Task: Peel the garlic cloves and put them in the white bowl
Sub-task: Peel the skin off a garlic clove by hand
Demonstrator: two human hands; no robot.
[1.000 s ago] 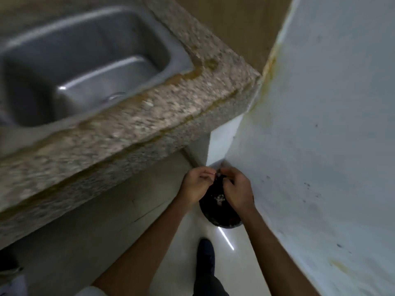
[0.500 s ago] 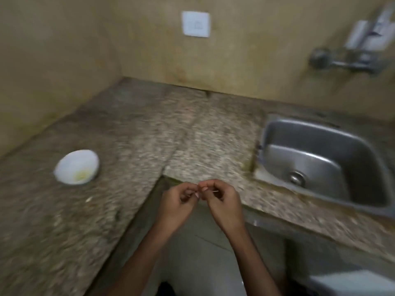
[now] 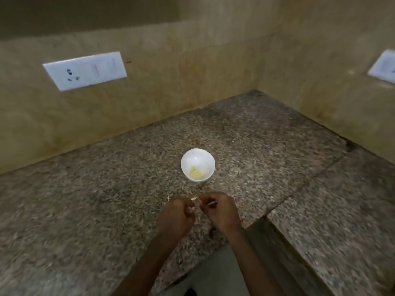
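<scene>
The white bowl (image 3: pixel 197 164) stands on the speckled granite counter (image 3: pixel 106 199), with pale yellowish peeled garlic at its bottom. Just in front of it, my left hand (image 3: pixel 175 218) and my right hand (image 3: pixel 220 210) are held close together above the counter, fingers curled. Something small and pale, a garlic clove (image 3: pixel 193 208), shows between my fingertips; most of it is hidden by the fingers. A thin strip of skin sticks out by my right fingers. Which hand actually grips the clove is hard to tell.
The counter forms an inner corner, with tan walls behind and to the right. A white socket plate (image 3: pixel 85 70) sits on the left wall, another (image 3: pixel 383 68) on the right wall. The counter's front edge and the floor lie below my forearms. A few skin scraps (image 3: pixel 168 197) lie near my hands.
The view has swung from the floor and sink round to the counter corner. The bowl is now straight ahead, and my hands, still together, are now over the counter near it.
</scene>
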